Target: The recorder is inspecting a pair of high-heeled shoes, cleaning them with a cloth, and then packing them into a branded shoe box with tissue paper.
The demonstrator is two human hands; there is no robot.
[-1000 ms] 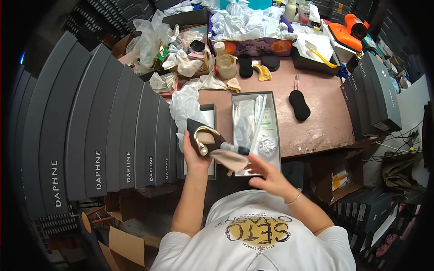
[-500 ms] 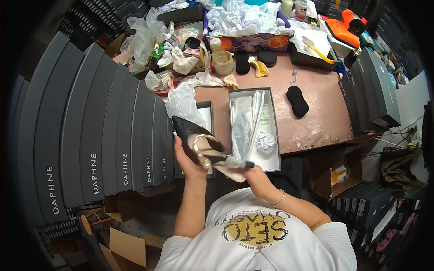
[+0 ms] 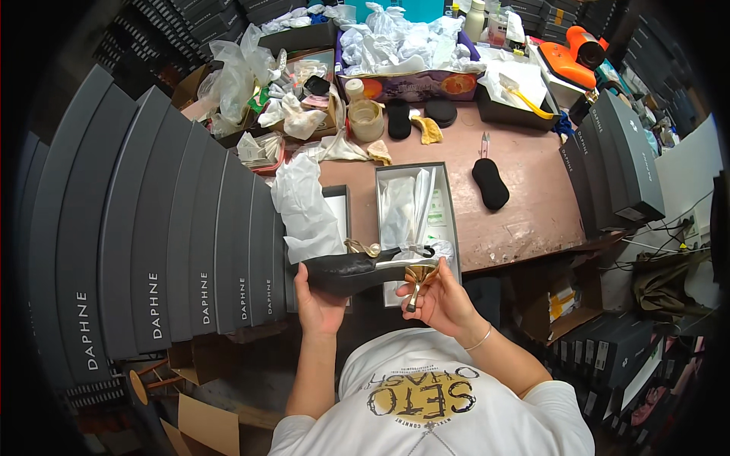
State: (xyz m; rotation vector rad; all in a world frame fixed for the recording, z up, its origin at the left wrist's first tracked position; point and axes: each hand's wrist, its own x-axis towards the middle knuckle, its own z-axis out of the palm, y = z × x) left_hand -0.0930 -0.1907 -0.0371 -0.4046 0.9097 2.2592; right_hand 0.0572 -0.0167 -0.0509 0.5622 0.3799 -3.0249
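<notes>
A black pointed shoe [image 3: 342,275] with a gold heel is held up in front of me, turned on its side with its toe to the left. My left hand [image 3: 319,308] grips the toe end. At the heel end, my right hand [image 3: 447,305] has its fingers around the back and the slim heel, which points toward me. Just beyond the shoe stands an open grey shoe box [image 3: 447,190]. Inside it lie a wrapped item in thin white material [image 3: 397,209] and a crumpled paper ball [image 3: 442,249], partly covered by the shoe.
Tall stacks of dark grey shoe boxes [image 3: 163,228] rise at my left. White tissue paper [image 3: 304,209] lies over another box [image 3: 340,199]. A black oval pad [image 3: 490,184] and tweezers-like tool [image 3: 485,144] rest on the table. More shoe boxes [image 3: 616,163] stand at the right.
The shoe has turned from opening-up to side-on, its toe now lower and its heel showing. My right hand has come up around the heel end; my left still holds the toe.
</notes>
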